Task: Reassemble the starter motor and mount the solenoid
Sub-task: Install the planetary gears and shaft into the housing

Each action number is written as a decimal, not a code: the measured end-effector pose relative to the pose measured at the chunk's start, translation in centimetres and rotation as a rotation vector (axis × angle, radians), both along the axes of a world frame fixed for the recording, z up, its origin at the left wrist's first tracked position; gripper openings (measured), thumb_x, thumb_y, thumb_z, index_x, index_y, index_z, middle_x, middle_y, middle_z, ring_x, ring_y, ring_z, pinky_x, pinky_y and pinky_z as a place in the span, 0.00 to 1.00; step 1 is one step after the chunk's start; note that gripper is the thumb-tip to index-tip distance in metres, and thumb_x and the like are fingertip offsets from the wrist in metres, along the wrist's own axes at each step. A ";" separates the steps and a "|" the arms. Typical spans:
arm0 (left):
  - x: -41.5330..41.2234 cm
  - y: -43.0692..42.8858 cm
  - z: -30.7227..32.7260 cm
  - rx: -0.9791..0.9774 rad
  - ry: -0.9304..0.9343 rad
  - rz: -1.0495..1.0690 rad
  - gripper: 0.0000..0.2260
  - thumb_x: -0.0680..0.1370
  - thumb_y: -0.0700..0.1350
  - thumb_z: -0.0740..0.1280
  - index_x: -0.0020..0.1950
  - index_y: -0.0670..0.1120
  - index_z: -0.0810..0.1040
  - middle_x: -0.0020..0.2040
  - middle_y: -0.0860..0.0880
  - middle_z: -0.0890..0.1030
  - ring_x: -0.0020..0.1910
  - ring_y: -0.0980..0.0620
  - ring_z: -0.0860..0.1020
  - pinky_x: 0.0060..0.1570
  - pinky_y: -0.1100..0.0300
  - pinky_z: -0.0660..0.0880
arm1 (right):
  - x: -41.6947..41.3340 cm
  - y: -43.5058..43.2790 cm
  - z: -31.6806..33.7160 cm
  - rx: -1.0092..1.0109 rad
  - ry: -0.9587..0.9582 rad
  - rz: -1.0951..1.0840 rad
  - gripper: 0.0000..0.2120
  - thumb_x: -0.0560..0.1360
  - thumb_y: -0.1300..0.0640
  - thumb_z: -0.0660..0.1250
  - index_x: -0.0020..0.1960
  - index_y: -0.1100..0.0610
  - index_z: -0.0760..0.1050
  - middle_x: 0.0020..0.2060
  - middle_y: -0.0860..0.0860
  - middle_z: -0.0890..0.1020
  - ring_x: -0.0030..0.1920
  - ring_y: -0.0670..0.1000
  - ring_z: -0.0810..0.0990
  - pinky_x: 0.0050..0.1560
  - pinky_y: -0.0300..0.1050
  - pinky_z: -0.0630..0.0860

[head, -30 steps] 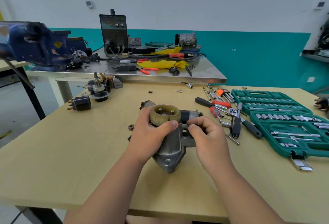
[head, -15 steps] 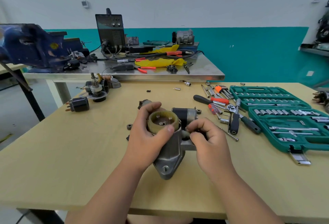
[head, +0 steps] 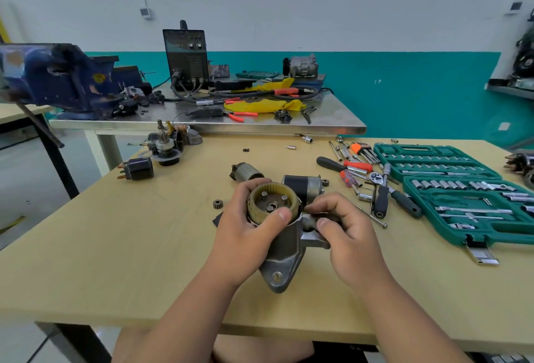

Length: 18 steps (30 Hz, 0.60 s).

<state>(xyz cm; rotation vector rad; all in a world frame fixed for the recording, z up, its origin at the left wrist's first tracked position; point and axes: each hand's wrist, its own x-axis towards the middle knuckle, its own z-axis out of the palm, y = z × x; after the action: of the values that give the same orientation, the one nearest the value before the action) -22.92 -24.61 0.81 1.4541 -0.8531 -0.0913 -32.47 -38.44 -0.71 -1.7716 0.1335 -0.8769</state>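
The grey metal starter housing (head: 284, 258) stands upright on the wooden table (head: 115, 247), with a yellowish toothed ring gear (head: 273, 199) seated in its top. My left hand (head: 245, 235) grips the ring gear and housing top, thumb over the rim. My right hand (head: 346, 229) pinches a small part at the housing's right side flange. Right behind stands the black and silver solenoid (head: 303, 185). An armature piece (head: 245, 172) lies behind my left hand. Two small pinion gears (head: 218, 204) (head: 325, 182) rest on the table.
A green socket set case (head: 462, 189) lies open at the right, with ratchet, screwdrivers and hex keys (head: 372, 177) beside it. At the far left sit a black cylinder with copper terminals (head: 138, 169) and a brush-holder assembly (head: 167, 146). Behind stands a steel bench (head: 332, 120) with vise and welder.
The view has tilted so the ring gear's inside now shows. My right hand's fingers have shifted slightly at the housing's side; my left hand keeps its grip.
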 end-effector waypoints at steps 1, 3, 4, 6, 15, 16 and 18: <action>-0.2 -0.2 0.0 -0.009 0.009 0.010 0.22 0.64 0.57 0.69 0.57 0.56 0.76 0.49 0.59 0.82 0.49 0.60 0.81 0.44 0.70 0.75 | -0.2 -0.1 0.0 0.033 0.015 0.007 0.13 0.69 0.59 0.61 0.44 0.44 0.78 0.41 0.44 0.81 0.43 0.46 0.80 0.41 0.36 0.75; -0.5 -0.5 0.0 -0.020 0.009 0.031 0.22 0.64 0.57 0.68 0.57 0.56 0.76 0.49 0.59 0.82 0.49 0.60 0.80 0.45 0.69 0.75 | -0.3 -0.2 -0.1 0.095 0.057 -0.001 0.13 0.72 0.59 0.61 0.45 0.42 0.78 0.40 0.43 0.82 0.41 0.43 0.81 0.38 0.33 0.74; -0.6 -0.6 0.0 -0.028 0.005 0.038 0.22 0.63 0.57 0.68 0.57 0.56 0.77 0.49 0.59 0.82 0.50 0.60 0.80 0.46 0.69 0.75 | -0.5 -0.2 -0.1 0.111 0.081 -0.007 0.14 0.74 0.59 0.61 0.46 0.41 0.78 0.40 0.42 0.82 0.40 0.42 0.81 0.38 0.32 0.74; -0.8 -0.8 -0.1 -0.045 0.004 0.047 0.22 0.63 0.57 0.68 0.56 0.56 0.77 0.49 0.59 0.83 0.50 0.60 0.81 0.45 0.71 0.74 | -0.8 -0.2 0.1 0.100 0.125 -0.012 0.13 0.75 0.58 0.61 0.47 0.41 0.79 0.40 0.42 0.82 0.40 0.41 0.81 0.37 0.31 0.73; -0.5 -0.5 -0.3 -0.045 -0.022 0.010 0.26 0.64 0.57 0.72 0.61 0.55 0.76 0.52 0.58 0.82 0.53 0.58 0.81 0.48 0.68 0.76 | -1.4 -0.9 4.9 -0.338 0.370 0.091 0.15 0.70 0.43 0.63 0.57 0.37 0.73 0.50 0.32 0.76 0.53 0.35 0.76 0.50 0.32 0.74; -0.3 -0.4 -0.5 -0.011 -0.042 -0.016 0.30 0.62 0.58 0.74 0.63 0.55 0.74 0.54 0.58 0.82 0.55 0.58 0.80 0.51 0.67 0.76 | -1.1 -0.8 5.4 -0.439 0.401 0.104 0.21 0.68 0.39 0.63 0.61 0.37 0.71 0.53 0.32 0.73 0.55 0.34 0.73 0.52 0.32 0.72; 0.0 -0.1 -0.7 0.089 -0.097 -0.079 0.40 0.59 0.56 0.78 0.68 0.55 0.69 0.58 0.58 0.80 0.58 0.58 0.79 0.56 0.65 0.75 | -0.6 -0.6 6.8 -0.580 0.442 0.140 0.27 0.68 0.36 0.63 0.66 0.36 0.67 0.55 0.31 0.70 0.56 0.32 0.70 0.52 0.30 0.69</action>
<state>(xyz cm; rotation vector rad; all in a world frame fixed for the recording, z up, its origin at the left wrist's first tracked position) -22.88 -24.73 0.14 1.5179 -0.9966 -0.1206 -33.06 -39.08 6.08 -2.4695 0.0391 -0.4273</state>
